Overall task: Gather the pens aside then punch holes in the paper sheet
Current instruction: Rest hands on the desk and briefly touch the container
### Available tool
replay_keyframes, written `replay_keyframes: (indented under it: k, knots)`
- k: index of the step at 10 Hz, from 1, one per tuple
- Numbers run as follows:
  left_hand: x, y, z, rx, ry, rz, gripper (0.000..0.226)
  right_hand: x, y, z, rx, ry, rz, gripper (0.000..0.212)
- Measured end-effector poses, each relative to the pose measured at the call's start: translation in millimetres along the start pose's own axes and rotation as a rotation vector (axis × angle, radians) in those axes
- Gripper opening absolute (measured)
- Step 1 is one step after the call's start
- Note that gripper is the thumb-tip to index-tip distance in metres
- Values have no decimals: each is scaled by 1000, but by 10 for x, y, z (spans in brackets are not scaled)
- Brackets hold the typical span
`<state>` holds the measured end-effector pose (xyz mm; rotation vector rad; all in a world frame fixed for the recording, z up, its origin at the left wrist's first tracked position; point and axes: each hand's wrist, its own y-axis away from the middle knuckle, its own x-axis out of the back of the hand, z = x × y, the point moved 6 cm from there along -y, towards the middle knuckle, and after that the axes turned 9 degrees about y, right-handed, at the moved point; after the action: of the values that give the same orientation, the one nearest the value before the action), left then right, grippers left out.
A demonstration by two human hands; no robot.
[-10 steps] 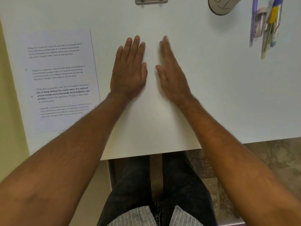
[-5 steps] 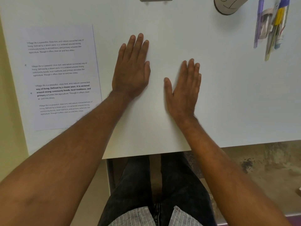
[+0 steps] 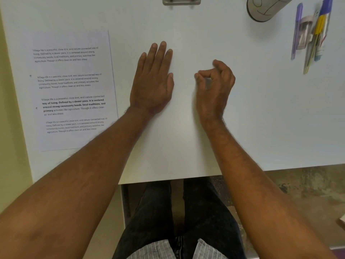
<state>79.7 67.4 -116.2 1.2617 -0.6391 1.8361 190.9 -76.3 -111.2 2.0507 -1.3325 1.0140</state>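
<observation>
The worktop [image 3: 261,118] is the largest thing in view: a smooth, matte white slab with a straight near edge, and every place below is told from it. On its left part lies the paper sheet [image 3: 74,90], a flat white rectangle slightly skewed to the worktop's side edge, printed with four short paragraphs that each begin "Village life is a peaceful, close-knit, and nature-connected way of living"; the third is set larger and partly in bold. Its lower right corner is hidden under the left forearm.

At the worktop's middle the left hand [image 3: 152,81] lies flat, palm down, fingers straight and together, grasping nothing. Just right of it the right hand [image 3: 214,86] is loosely curled, thumb tip meeting the forefinger in a ring, the other fingers bent; nothing shows in its hold.

At the worktop's far right corner the pens [image 3: 313,34] lie bunched side by side, slim plastic barrels in purple, blue, yellow and clear; any print on them is too blurred to read. Left of them on the far edge sits a rounded grey object [image 3: 261,10] with dark curved lines, cut by the frame. At the far edge's middle is a small grey metal piece [image 3: 181,0], mostly cropped.
</observation>
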Motion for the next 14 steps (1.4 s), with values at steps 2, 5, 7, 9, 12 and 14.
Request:
replay_keyframes:
  k: [2,5,7,9,12,14]
  knots:
    - [-13,-2,-8,1,-13,-4,61,21,-73,-77,90,189,43,8]
    - [-21,-6,6,-4,-13,15,61,279,-198,6,-50,-140,2,13]
    - [-4,-17,25,-6,3,16,61,746,-652,-72,-166,-464,79,16]
    - [-10,-28,29,-29,9,57,60,1505,-1472,-390,143,-212,317,14]
    - [-44,-13,-10,-37,-6,78,60,1444,-2276,-400,173,338,45,18]
    - [-55,-7,-17,-38,-14,86,60,1411,-2324,-441,204,390,53,28]
